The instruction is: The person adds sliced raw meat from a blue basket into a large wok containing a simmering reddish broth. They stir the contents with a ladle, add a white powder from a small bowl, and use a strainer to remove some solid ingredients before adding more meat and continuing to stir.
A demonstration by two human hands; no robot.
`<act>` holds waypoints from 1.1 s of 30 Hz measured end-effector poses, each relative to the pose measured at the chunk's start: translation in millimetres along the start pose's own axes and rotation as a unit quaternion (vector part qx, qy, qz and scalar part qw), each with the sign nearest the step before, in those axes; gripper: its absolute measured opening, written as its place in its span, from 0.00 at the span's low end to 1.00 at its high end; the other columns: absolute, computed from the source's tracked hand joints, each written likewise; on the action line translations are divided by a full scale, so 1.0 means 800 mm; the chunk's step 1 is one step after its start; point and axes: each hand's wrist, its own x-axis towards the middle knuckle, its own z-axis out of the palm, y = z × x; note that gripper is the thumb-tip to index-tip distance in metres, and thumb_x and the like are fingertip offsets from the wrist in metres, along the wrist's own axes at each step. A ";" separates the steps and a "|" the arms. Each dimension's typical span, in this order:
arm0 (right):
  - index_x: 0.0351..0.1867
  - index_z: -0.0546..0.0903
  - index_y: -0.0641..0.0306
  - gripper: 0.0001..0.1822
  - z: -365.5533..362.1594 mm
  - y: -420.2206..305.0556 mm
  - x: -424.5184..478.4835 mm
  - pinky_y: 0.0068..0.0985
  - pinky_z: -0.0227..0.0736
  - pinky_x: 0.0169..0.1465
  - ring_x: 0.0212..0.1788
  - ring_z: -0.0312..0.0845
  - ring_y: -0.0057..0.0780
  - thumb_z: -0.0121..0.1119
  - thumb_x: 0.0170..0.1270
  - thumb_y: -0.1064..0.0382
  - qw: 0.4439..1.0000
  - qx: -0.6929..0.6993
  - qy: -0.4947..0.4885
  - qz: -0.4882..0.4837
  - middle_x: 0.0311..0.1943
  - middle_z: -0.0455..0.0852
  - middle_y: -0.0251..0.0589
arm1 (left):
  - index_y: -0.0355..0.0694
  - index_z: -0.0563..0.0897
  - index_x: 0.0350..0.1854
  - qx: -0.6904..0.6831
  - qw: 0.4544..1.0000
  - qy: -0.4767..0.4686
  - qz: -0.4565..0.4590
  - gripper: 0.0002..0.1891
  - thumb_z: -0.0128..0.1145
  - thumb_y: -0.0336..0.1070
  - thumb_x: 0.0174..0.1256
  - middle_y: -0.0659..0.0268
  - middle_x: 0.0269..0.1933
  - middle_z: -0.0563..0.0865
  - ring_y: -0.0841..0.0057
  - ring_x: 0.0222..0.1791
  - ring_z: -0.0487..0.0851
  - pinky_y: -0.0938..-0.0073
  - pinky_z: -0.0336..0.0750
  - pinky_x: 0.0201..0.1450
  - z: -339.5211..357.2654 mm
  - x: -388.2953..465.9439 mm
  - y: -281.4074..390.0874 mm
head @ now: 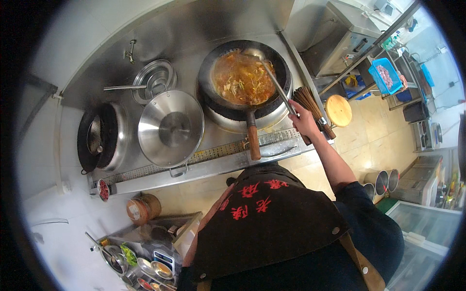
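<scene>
My right hand (pixel 305 119) grips the metal handle of a ladle (pixel 275 80). The ladle's bowl sits at the far right rim of a black wok (pixel 207 69). Inside the wok is an orange-brown soup (pixel 243 82) with pale vegetable strips, and a light haze hangs over it. The wok's wooden handle (pixel 254 142) points towards me, with no hand on it. My left forearm runs along the left side of my dark apron (pixel 269 232); the left hand itself is hidden. Left of the wok stands a wide stainless-steel pan (pixel 153 125) with loop handles.
A bamboo wok brush (pixel 309 103) lies right of the stove. On the left are a second wok (pixel 85 140) holding a perforated skimmer (pixel 95 134), and a lidded pot (pixel 140 78). A small bowl of red pieces (pixel 103 190) sits at the stove's front-left corner. Ingredient bowls (pixel 162 270) stand lower left.
</scene>
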 end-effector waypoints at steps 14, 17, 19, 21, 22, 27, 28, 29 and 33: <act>0.75 0.58 0.54 0.28 0.059 0.047 0.041 0.21 0.72 0.25 0.23 0.72 0.23 0.46 0.75 0.68 0.743 0.610 -0.141 0.237 0.44 0.84 0.51 | 0.35 0.52 0.76 0.132 0.882 0.417 -0.177 0.39 0.59 0.40 0.70 0.47 0.63 0.77 0.58 0.61 0.77 0.63 0.73 0.60 -0.146 -0.102 -0.287; 0.76 0.55 0.55 0.29 0.072 0.043 0.031 0.21 0.72 0.25 0.23 0.71 0.22 0.45 0.76 0.68 0.734 0.610 -0.176 0.240 0.46 0.83 0.51 | 0.34 0.54 0.75 0.075 0.876 0.426 -0.214 0.37 0.58 0.42 0.70 0.48 0.59 0.79 0.58 0.56 0.79 0.63 0.73 0.59 -0.183 -0.138 -0.366; 0.75 0.57 0.58 0.28 0.069 0.038 0.016 0.21 0.71 0.24 0.23 0.71 0.22 0.47 0.76 0.67 0.763 0.573 -0.180 0.239 0.45 0.83 0.50 | 0.34 0.56 0.74 0.100 0.879 0.407 -0.229 0.37 0.57 0.44 0.70 0.49 0.56 0.81 0.58 0.53 0.80 0.62 0.73 0.59 -0.208 -0.153 -0.411; 0.75 0.57 0.58 0.28 0.052 0.026 0.003 0.21 0.71 0.24 0.23 0.71 0.21 0.48 0.75 0.66 0.801 0.517 -0.193 0.231 0.45 0.84 0.49 | 0.33 0.57 0.74 0.052 0.889 0.396 -0.226 0.36 0.56 0.45 0.70 0.50 0.53 0.83 0.58 0.50 0.81 0.62 0.73 0.58 -0.216 -0.146 -0.439; 0.74 0.59 0.59 0.29 0.042 0.017 -0.005 0.21 0.71 0.23 0.21 0.71 0.21 0.50 0.74 0.68 0.816 0.491 -0.175 0.250 0.41 0.85 0.46 | 0.33 0.58 0.73 -0.119 0.870 0.437 -0.197 0.35 0.55 0.45 0.70 0.50 0.53 0.83 0.58 0.50 0.81 0.62 0.72 0.59 -0.210 -0.139 -0.444; 0.72 0.65 0.58 0.32 -0.019 -0.004 -0.044 0.23 0.70 0.22 0.19 0.73 0.20 0.58 0.66 0.70 0.986 0.024 -0.143 0.085 0.26 0.83 0.35 | 0.34 0.62 0.71 0.563 0.767 0.245 -0.189 0.32 0.56 0.42 0.69 0.51 0.60 0.79 0.55 0.56 0.81 0.58 0.74 0.59 -0.219 -0.120 -0.410; 0.72 0.66 0.58 0.32 -0.024 -0.018 -0.055 0.23 0.70 0.22 0.19 0.73 0.20 0.59 0.66 0.70 0.991 -0.042 -0.121 0.047 0.24 0.82 0.35 | 0.36 0.62 0.71 0.679 0.705 0.170 -0.113 0.32 0.56 0.41 0.68 0.51 0.61 0.78 0.56 0.57 0.81 0.56 0.75 0.58 -0.230 -0.125 -0.418; 0.71 0.67 0.58 0.31 -0.027 -0.023 -0.061 0.23 0.70 0.23 0.19 0.73 0.19 0.59 0.66 0.69 0.989 -0.110 -0.095 0.008 0.22 0.81 0.34 | 0.37 0.63 0.71 0.534 0.818 0.186 -0.107 0.32 0.57 0.41 0.67 0.52 0.61 0.78 0.57 0.57 0.81 0.57 0.76 0.55 -0.239 -0.118 -0.418; 0.69 0.70 0.59 0.29 -0.063 -0.051 -0.091 0.21 0.70 0.24 0.20 0.71 0.17 0.59 0.66 0.72 0.991 -0.048 -0.113 0.052 0.23 0.81 0.33 | 0.38 0.65 0.69 0.207 0.933 0.274 -0.110 0.31 0.58 0.39 0.65 0.55 0.59 0.79 0.59 0.55 0.82 0.59 0.77 0.50 -0.231 -0.099 -0.384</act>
